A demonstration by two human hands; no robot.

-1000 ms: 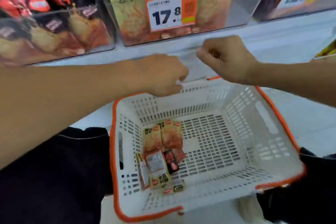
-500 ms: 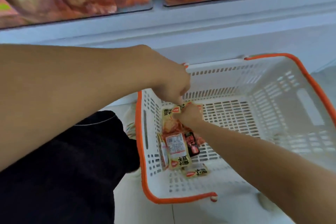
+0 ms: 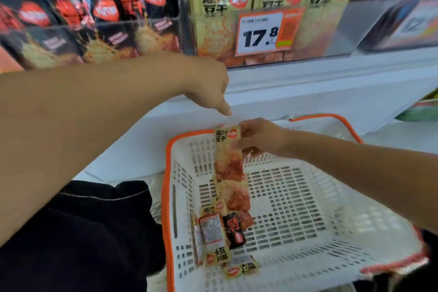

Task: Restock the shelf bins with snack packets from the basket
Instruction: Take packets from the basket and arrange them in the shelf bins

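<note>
Head cam: my right hand [image 3: 259, 136] is pinching a yellow packet [image 3: 228, 154] by its top edge, so it dangles over the basket [image 3: 308, 232]. My left hand [image 3: 211, 85] hangs above it, fingers loosely pointing down, holding nothing. More packets [image 3: 219, 239] sit in the basket's left corner. The yellow bin [image 3: 267, 21] is straight above, behind the price tag [image 3: 263, 33].

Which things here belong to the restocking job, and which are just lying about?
Job: right hand holding yellow packet; left hand; basket; loose packets; yellow-packet bin.

Not in use: black-packet bin; price tag; dark clothing.
</note>
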